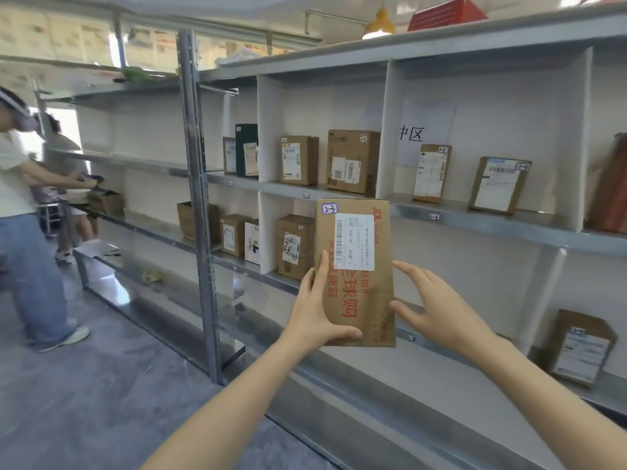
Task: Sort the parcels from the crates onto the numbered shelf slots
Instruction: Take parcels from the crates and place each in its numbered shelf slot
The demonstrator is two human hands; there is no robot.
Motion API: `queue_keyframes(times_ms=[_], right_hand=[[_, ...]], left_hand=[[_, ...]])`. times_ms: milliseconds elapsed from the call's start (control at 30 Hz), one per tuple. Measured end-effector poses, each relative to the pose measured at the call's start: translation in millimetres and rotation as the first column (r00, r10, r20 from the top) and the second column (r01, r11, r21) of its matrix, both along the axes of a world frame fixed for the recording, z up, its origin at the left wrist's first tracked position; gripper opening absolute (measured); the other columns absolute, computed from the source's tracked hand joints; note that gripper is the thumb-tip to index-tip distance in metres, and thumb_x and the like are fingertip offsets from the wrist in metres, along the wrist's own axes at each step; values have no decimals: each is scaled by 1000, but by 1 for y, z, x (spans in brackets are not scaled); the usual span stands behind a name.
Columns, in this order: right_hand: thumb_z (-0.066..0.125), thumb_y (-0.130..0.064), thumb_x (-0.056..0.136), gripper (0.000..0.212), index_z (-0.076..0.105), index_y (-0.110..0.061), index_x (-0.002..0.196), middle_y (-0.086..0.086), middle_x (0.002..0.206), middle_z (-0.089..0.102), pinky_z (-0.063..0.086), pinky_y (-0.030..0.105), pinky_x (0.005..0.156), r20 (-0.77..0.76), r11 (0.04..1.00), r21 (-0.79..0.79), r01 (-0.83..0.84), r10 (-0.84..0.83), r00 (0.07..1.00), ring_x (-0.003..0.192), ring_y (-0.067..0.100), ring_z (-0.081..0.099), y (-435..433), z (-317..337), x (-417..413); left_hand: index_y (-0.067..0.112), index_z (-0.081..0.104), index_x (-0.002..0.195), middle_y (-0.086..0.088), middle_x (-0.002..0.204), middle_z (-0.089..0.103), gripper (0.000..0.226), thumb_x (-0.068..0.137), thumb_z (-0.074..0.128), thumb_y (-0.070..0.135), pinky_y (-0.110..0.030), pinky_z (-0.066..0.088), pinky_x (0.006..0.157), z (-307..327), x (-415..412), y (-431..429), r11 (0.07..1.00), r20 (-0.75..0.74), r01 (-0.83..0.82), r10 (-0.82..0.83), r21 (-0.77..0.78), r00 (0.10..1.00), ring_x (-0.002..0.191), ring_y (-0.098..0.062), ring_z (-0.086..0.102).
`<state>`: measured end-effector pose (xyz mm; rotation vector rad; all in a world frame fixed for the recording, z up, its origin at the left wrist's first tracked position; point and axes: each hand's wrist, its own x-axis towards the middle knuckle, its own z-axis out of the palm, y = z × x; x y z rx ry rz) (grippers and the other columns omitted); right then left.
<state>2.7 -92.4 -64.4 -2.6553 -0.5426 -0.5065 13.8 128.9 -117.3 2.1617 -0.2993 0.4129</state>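
Note:
I hold a flat brown cardboard parcel (pixel 356 293) upright in front of the metal shelf unit (pixel 475 218). It bears red print, a white shipping label and a handwritten tag "2-3" at its top left. My left hand (pixel 315 310) grips its lower left edge, thumb under the bottom and fingers up the front. My right hand (pixel 437 307) is at the parcel's right edge with fingers spread and straight; whether it touches is unclear. Small slot tags such as "1-2" (pixel 306 195) and "1-3" (pixel 434 217) sit on the shelf edges.
Several brown parcels stand in the upper slots (pixel 298 161) and the middle slots (pixel 294 245); one more (pixel 582 347) stands low at the right. White dividers (pixel 383 130) split the slots. A steel upright (pixel 200 205) stands left of me. Two people (pixel 20 205) work at the far left.

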Motion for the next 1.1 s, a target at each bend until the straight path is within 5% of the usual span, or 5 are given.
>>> queue_keyframes(times_ms=[433, 733, 933, 1100], right_hand=[[52, -48, 95, 67, 20, -33, 152, -9, 154, 34, 38, 35, 111, -38, 989, 24, 149, -148, 988, 139, 11, 35, 70, -18, 55], [55, -45, 95, 72, 14, -33, 153, -4, 153, 36, 38, 37, 109, -104, 960, 23, 279, -275, 956, 137, 17, 39, 17, -23, 38], [55, -44, 95, 74, 11, -35, 154, -4, 154, 36, 39, 38, 108, -131, 943, -9, 333, -331, 934, 137, 17, 40, -38, -21, 20], [56, -42, 95, 73, 12, -35, 152, -2, 151, 40, 42, 37, 105, -112, 940, -59, 336, -340, 934, 134, 17, 43, -80, -22, 12]], left_hand=[[58, -16, 143, 11, 156, 11, 142, 53, 92, 44, -42, 31, 113, -21, 91, 65, 984, 14, 176, -177, 39, 984, 142, -13, 23], [53, -13, 147, 8, 154, 17, 142, 54, 94, 39, -30, 30, 108, -29, 93, -4, 952, 45, 305, -305, 7, 951, 130, -2, 26], [52, -10, 148, 5, 155, 19, 139, 55, 92, 44, -42, 32, 111, -37, 90, -58, 941, 67, 338, -339, 28, 938, 137, -12, 28], [52, -12, 148, 5, 157, 17, 139, 55, 92, 45, -40, 32, 109, -47, 89, -96, 945, 68, 326, -326, 5, 943, 131, -4, 25]])
